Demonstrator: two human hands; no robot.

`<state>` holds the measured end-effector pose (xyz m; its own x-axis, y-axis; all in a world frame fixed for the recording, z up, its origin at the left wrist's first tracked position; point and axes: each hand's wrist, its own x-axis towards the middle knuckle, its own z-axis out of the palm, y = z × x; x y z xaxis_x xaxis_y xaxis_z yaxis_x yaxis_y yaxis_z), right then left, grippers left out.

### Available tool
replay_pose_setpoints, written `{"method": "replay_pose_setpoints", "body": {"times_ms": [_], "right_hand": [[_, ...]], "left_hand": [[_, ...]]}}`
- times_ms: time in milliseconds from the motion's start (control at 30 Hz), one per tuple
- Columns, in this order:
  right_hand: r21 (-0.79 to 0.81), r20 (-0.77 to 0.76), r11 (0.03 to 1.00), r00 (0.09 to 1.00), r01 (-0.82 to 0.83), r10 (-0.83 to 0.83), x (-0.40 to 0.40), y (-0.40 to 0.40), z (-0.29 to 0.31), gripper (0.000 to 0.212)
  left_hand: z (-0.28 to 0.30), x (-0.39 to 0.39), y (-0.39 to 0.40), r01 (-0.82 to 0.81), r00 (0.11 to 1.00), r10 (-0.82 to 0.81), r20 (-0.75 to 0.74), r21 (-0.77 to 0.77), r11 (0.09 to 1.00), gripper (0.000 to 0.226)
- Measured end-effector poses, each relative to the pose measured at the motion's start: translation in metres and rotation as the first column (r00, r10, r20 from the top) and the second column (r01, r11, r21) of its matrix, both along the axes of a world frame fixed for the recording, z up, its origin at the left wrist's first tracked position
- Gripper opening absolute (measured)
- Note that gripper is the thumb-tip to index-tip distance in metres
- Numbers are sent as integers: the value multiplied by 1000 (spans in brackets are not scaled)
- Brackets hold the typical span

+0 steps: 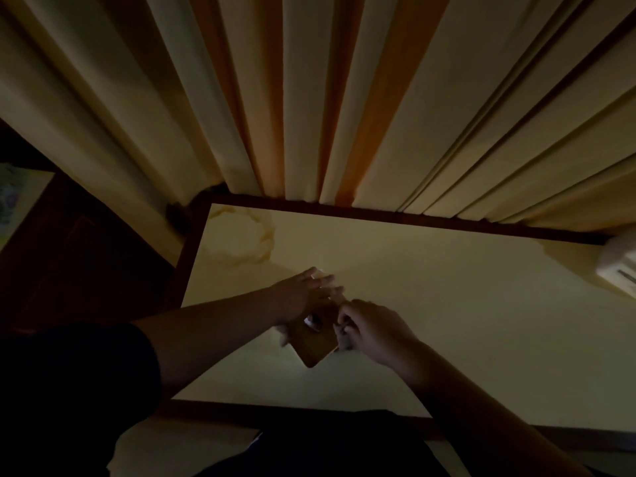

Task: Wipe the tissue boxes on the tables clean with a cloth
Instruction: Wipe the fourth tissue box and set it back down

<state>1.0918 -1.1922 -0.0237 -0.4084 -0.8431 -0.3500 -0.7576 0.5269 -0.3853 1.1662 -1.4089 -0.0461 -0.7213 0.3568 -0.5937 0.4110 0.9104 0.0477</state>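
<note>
Square brown tissue box [315,342] sat on smooth pale tabletop [447,304]; left hand [303,294] lay spread across it, right hand [368,330] pinched pale cloth [344,333] at its edge

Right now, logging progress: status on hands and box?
Left hand flat on tissue box. Right hand pinching something pale at its edge, likely cloth. Nothing in the way.

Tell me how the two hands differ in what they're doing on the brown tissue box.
The left hand lies with straight fingers across the far end of the small brown tissue box; the right hand curls its fingers at the box's right edge, seemingly pinching a pale cloth. Both touch the box over the cream table.
</note>
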Motion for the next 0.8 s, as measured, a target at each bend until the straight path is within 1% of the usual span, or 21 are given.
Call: {"method": "replay_pose_setpoints", "body": {"times_ms": [33,67,100,133,167,200,233,267,300,333,367,400,467,533,633,733,800], "right_hand": [[13,11,1000,1000,4,-4,1,-6,-2,19],[14,7,1000,1000,5,-5,4,-10,-4,19],[10,-14,1000,1000,4,-4,7,-13,-7,20],[-6,-47,1000,999,8,-8,11,-13,-12,22],[-24,-82,999,996,22,-24,14,-12,-17,24],[-37,-110,999,993,38,-42,18,-9,-20,23],[-55,-128,997,990,50,-57,23,-6,-23,18],[-89,-135,994,988,66,-77,27,-2,-24,12],[-127,-131,989,987,76,-92,30,2,-24,9],[-142,-134,988,988,61,-81,33,5,-22,11],[-135,-163,990,985,41,-63,35,8,-22,13],[-110,-205,994,978,26,-49,36,11,-22,14],[-19,-230,1000,973,17,-21,36,14,-21,9],[64,-196,997,980,44,-30,33,10,-16,10],[144,-176,989,984,23,3,21,-7,-5,21],[220,-173,975,983,-27,66,9,-31,0,25],[232,-190,972,978,-41,86,4,-48,1,28]], "left_hand": [[6,-4,0,-9,1000,9,0,-10,1000,150],[8,-6,-1,-61,998,60,7,14,998,149],[11,-6,-2,-149,989,147,21,69,986,146],[11,-5,-3,-262,965,259,40,150,953,142],[10,-1,-3,-392,919,388,65,242,888,134],[8,4,-1,-520,847,524,85,334,786,123],[5,10,4,-629,747,659,85,412,660,109],[0,18,11,-705,624,780,57,472,530,96],[-6,26,20,-748,497,868,13,513,421,85],[-13,34,28,-771,389,921,-27,537,342,78],[-20,42,36,-786,318,947,-48,545,292,76],[-28,47,43,-799,281,958,-57,539,267,79],[-47,53,55,-809,244,966,-83,532,250,89],[-62,52,63,-790,199,967,-161,557,256,83],[-68,46,73,-766,148,951,-270,577,283,71],[-71,46,72,-719,133,931,-340,613,327,65],[-74,47,67,-676,143,926,-350,649,350,63]]}}
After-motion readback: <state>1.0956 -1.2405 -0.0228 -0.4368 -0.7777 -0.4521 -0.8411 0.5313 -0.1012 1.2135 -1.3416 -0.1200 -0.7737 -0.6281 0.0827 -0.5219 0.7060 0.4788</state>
